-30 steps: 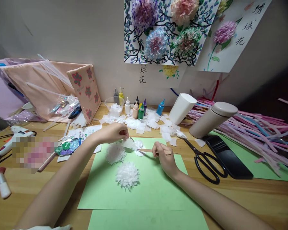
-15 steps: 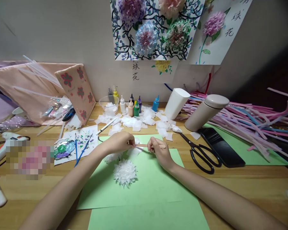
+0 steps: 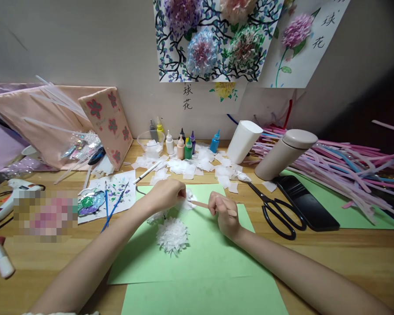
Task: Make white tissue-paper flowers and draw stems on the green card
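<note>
My right hand is closed in a fist around a flat wooden craft stick, whose far end points left toward my other hand. With its fingers pinched together, my left hand holds white tissue paper at the stick's tip; the fingertips are partly hidden. Just below lies a round white tissue-paper flower on green paper. Another white fringed piece shows partly under my left wrist.
Behind my hands lie scattered white paper squares and small paint bottles. On the right are black scissors, a phone, a tumbler and pipe cleaners. Paintbrushes and a glue gun lie left.
My right hand has shifted slightly right and turned, and the craft stick now slopes down to the right. My left hand stays nearly in place, still pinched.
</note>
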A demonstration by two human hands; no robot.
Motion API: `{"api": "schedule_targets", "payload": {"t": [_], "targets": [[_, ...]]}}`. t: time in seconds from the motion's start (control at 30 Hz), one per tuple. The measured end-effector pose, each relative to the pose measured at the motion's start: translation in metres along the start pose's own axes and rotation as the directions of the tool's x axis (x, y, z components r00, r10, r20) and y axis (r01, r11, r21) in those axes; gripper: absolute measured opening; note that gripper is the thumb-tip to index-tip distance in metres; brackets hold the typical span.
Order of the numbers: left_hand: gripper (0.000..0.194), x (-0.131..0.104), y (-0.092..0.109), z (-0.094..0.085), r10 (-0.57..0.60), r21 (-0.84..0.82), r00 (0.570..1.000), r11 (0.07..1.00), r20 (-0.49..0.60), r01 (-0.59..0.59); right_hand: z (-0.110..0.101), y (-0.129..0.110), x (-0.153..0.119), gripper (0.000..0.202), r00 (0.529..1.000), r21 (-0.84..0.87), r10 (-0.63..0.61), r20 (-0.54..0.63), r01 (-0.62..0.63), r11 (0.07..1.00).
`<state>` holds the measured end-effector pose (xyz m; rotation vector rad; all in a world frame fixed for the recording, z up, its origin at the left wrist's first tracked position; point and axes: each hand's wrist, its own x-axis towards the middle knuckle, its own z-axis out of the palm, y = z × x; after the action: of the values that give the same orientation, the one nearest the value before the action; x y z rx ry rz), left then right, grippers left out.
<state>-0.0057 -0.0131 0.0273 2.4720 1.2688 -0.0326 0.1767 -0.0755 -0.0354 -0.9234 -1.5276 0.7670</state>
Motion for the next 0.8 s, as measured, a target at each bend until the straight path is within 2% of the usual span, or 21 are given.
{"api": "schedule_targets", "payload": {"t": [0.07, 0.17, 0.63, 0.8], "targets": [[0.016, -0.0001, 0.0006, -0.0004, -0.003, -0.001, 1.000, 1.000, -0.002, 0.003, 0.0003, -0.0015, -0.0014, 0.046, 0.995, -0.036, -0.065, 0.080, 0.068, 0.997], [0.017, -0.0002, 0.0014, -0.0012, -0.005, -0.001, 1.000, 1.000, -0.006, 0.005, 0.0011, -0.0035, -0.0006, 0.044, 0.986, -0.082, -0.093, 0.142, 0.105, 0.991], [0.015, -0.0002, 0.0002, -0.0023, 0.015, 0.008, 1.000, 1.000, -0.022, -0.015, 0.0021, -0.0016, 0.0018, 0.042, 0.986, -0.127, -0.033, 0.165, 0.054, 0.990], [0.020, 0.0013, -0.0071, -0.0081, -0.091, 0.083, 0.990, 0.991, -0.112, 0.101, 0.0035, -0.0026, 0.0035, 0.039, 0.983, -0.144, -0.008, 0.184, 0.035, 0.989]]}}
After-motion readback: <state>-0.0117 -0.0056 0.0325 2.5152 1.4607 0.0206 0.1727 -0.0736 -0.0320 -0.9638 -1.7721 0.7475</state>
